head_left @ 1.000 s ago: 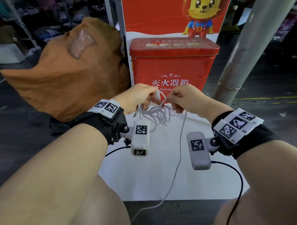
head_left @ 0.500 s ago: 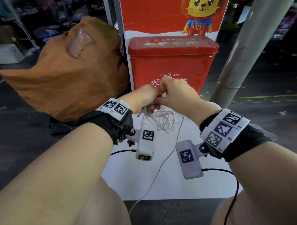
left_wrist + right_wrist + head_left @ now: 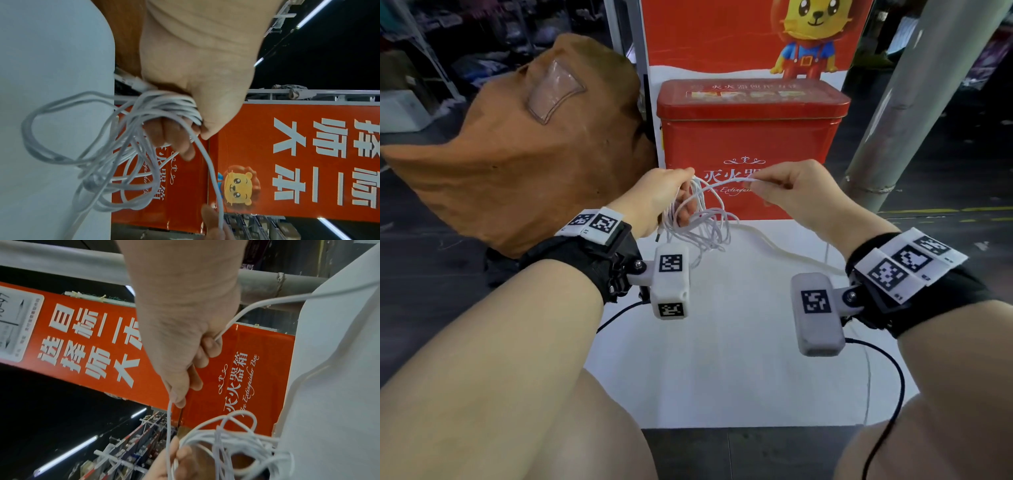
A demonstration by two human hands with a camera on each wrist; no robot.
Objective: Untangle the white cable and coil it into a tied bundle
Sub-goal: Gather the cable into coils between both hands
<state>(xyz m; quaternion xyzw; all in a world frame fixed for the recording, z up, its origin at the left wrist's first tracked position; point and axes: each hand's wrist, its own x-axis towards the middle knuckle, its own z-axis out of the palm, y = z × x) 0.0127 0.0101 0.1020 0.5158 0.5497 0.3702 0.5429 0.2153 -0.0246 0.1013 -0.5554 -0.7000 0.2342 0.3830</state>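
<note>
Several loops of the thin white cable (image 3: 702, 222) hang from my left hand (image 3: 674, 195), which grips them between thumb and curled fingers in front of the red box. In the left wrist view the loops (image 3: 127, 146) bunch under the thumb of that hand (image 3: 195, 113), and a plug end (image 3: 131, 82) sticks out beside the palm. My right hand (image 3: 774, 186) pinches a single strand stretched across from the bundle. The right wrist view shows the strand (image 3: 236, 319) passing through that hand's closed fingers (image 3: 197, 356). The free tail (image 3: 791, 253) trails down to the right.
A red tin box (image 3: 750, 137) with white lettering stands just behind the hands, against a red and white banner (image 3: 722, 41). A brown sack (image 3: 524, 147) sits to the left, a grey pole (image 3: 914, 102) leans at right. A white sheet (image 3: 739, 359) covers the floor above my knees.
The right hand has pulled away to the right from the left hand, drawing a strand taut between them. The loose tail has swung from the middle over to the right.
</note>
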